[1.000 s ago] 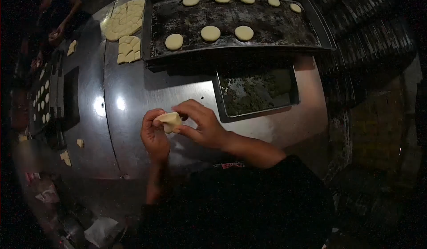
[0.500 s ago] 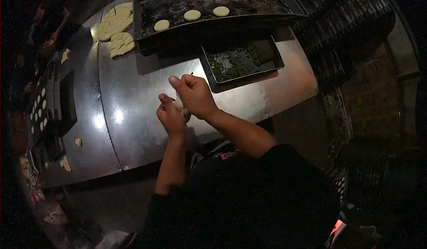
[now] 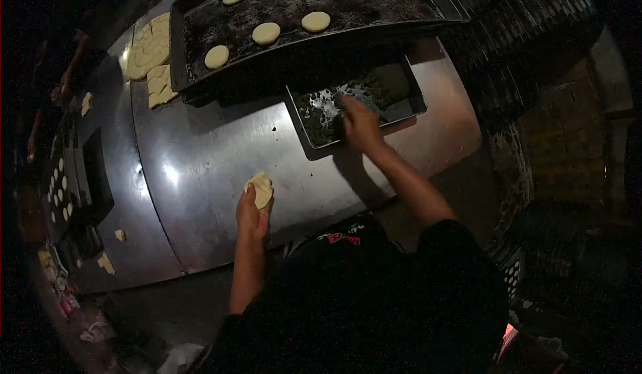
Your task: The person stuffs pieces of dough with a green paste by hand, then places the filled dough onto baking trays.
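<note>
A flattened, uneven piece of pale dough (image 3: 259, 190) lies in my left hand (image 3: 249, 213), with the thumb pressed on its near side and the fingers beneath. My right hand (image 3: 363, 128) is over the near part of a small metal tray (image 3: 299, 121) that holds a dark, crumbly filling (image 3: 391, 86). Its fingers are bent toward the crumbs; the dim light and the blur hide whether they grip any.
Beyond the filling stands a large dark baking tray (image 3: 175, 46) with several round dough discs (image 3: 266, 33). Sheets of cut dough (image 3: 148, 50) lie left of it on the metal table (image 3: 221, 147). Another tray of discs (image 3: 61, 180) and another person's arm (image 3: 70, 73) are at far left.
My hands have come apart from working together on the dough. The right moved up and right to the filling tray; the left stayed low, the flattened dough now showing in it.
</note>
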Motion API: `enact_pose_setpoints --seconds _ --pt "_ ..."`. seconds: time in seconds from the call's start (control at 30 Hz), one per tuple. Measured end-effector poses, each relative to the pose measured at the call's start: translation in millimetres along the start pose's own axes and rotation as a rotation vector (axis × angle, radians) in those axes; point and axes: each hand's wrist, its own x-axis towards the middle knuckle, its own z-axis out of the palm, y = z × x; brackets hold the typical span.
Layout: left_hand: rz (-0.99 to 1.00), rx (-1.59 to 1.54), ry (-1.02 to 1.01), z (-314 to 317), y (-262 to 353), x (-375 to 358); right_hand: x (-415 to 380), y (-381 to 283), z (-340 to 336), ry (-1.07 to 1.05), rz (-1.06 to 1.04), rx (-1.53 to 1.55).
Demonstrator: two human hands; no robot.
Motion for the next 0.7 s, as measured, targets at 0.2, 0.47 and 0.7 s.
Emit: enact_pose_setpoints --seconds 0.2,0.47,0.7 --pt "-0.063 -0.083 0.196 -9 17 11 99 139 49 0.074 0.211 -0.223" --pt "-0.041 -0.148 0.203 27 40 22 95 103 33 -0.211 -0.011 -0.553" --pt "-0.018 -0.288 -0.107 36 52 4 61 124 22 -0.315 0.257 -0.011"
